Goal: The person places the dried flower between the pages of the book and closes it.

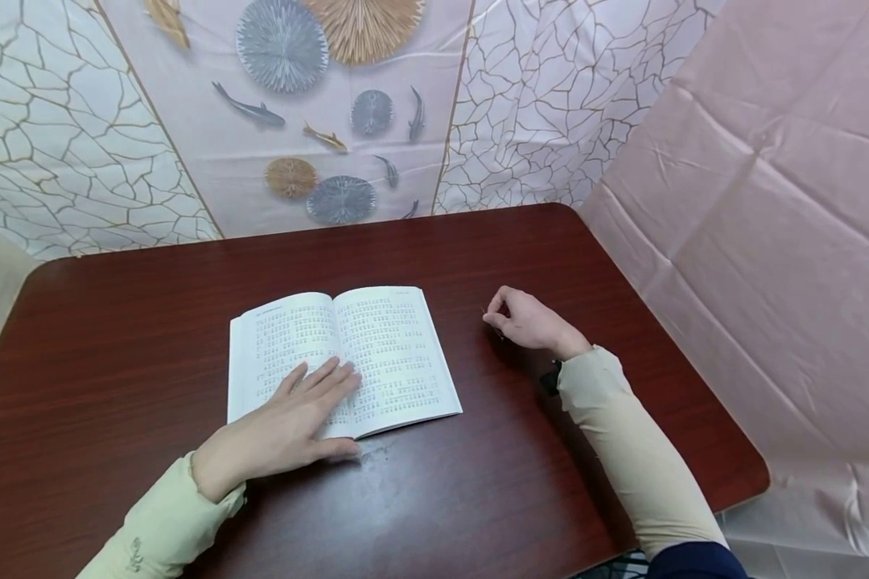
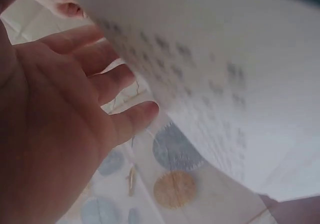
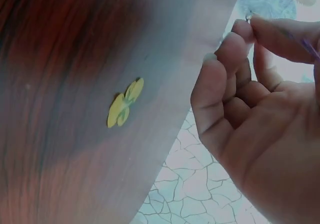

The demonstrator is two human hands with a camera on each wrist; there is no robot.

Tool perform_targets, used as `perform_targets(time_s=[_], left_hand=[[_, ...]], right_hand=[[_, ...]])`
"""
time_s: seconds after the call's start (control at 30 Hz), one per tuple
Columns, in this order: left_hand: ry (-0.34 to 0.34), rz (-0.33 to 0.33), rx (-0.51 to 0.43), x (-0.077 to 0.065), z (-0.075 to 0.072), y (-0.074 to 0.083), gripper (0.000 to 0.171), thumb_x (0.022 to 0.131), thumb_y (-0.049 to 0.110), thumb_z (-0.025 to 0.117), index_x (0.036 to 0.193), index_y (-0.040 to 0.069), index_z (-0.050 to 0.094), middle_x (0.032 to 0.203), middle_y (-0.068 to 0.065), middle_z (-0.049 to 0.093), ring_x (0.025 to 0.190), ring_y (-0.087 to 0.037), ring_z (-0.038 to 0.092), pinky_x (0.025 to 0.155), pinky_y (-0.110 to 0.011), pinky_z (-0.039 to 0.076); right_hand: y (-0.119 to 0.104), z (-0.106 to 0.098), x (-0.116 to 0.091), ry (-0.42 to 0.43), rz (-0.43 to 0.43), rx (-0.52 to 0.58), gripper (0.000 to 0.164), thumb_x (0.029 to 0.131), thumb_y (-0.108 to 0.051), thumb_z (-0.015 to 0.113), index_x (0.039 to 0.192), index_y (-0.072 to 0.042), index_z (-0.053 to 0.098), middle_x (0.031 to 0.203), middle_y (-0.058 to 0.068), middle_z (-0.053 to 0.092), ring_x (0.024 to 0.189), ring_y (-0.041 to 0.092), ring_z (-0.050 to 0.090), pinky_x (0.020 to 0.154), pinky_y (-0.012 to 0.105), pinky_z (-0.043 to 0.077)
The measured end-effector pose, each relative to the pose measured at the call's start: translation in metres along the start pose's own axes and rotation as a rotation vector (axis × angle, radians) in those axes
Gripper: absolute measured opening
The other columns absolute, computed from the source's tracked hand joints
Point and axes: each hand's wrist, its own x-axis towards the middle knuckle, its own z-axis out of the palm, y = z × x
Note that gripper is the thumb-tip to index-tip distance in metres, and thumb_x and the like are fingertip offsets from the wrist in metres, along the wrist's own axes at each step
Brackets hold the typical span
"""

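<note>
The left hand (image 1: 284, 430) is spread palm down over the lower part of an open book (image 1: 398, 354), its fingers fairly straight and grasping nothing. They reach across the left page to the central fold, and the thumb sticks out past the book's bottom edge above the dark red wood-grain table (image 1: 478, 498). In the left wrist view the palm is bare and the fingertips meet the printed paper at its edge; whether every finger touches it, I cannot tell.

The right hand (image 1: 527, 320) is to the right of the book, apart from it and above the tabletop. Its thumb and forefinger come together at the tips, pinching a tiny, thin object (image 3: 248, 18), too small to identify. The other fingers bend loosely inward, and the right wrist view shows the palm bare. A blurred purple streak (image 3: 310, 47) appears by the thumb in that view; what it belongs to is unclear.

A yellow petal-shaped piece (image 3: 118, 110) with a greenish middle lies on the tabletop near the right hand, clear of its fingers. The book lies flat, left of the table's middle, both pages filled with rows of small print. Pale sleeves (image 1: 170, 519) cover both forearms.
</note>
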Motion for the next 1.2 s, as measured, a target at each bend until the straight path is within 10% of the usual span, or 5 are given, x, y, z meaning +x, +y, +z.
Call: perform_targets(time_s=[0.23, 0.47, 0.9, 1.2], left_hand=[[0.044, -0.130, -0.014, -0.011, -0.017, -0.020, 0.089, 0.090, 0.058, 0.060, 0.151, 0.000, 0.030, 0.157, -0.022, 0.020, 0.145, -0.040, 0.014, 0.112, -0.063, 0.012], [0.026, -0.332, -0.059, -0.024, -0.033, -0.045, 0.102, 0.088, 0.064, 0.057, 0.151, -0.006, 0.020, 0.157, -0.030, 0.011, 0.144, -0.046, 0.010, 0.108, -0.068, 0.012], [0.007, -0.364, -0.073, -0.024, -0.026, -0.058, 0.106, 0.085, 0.066, 0.060, 0.151, -0.007, 0.020, 0.156, -0.031, 0.012, 0.143, -0.048, 0.013, 0.108, -0.068, 0.013], [-0.005, -0.367, -0.074, -0.023, -0.024, -0.058, 0.103, 0.086, 0.062, 0.061, 0.150, -0.008, 0.021, 0.155, -0.032, 0.014, 0.142, -0.049, 0.015, 0.108, -0.067, 0.014]], right_hand=[[-0.003, 0.003, 0.006, 0.017, -0.016, 0.078, 0.034, 0.100, -0.014, 0.053, 0.130, 0.001, 0.054, 0.085, 0.008, 0.059, 0.069, 0.019, 0.054, 0.067, 0.033, 0.045], [-0.011, 0.004, 0.008, 0.028, -0.073, 0.101, 0.027, 0.100, -0.017, 0.054, 0.121, -0.003, 0.063, 0.090, 0.005, 0.062, 0.076, 0.019, 0.056, 0.071, 0.033, 0.047], [-0.043, 0.008, 0.013, 0.110, -0.178, 0.347, 0.012, 0.096, -0.022, 0.063, 0.104, -0.015, 0.069, 0.102, 0.007, 0.067, 0.087, 0.038, 0.061, 0.071, 0.035, 0.050], [-0.060, 0.027, 0.013, 0.215, -0.273, 0.333, 0.009, 0.090, -0.017, 0.070, 0.097, -0.011, 0.072, 0.088, -0.003, 0.069, 0.071, 0.021, 0.060, 0.062, 0.030, 0.049]])
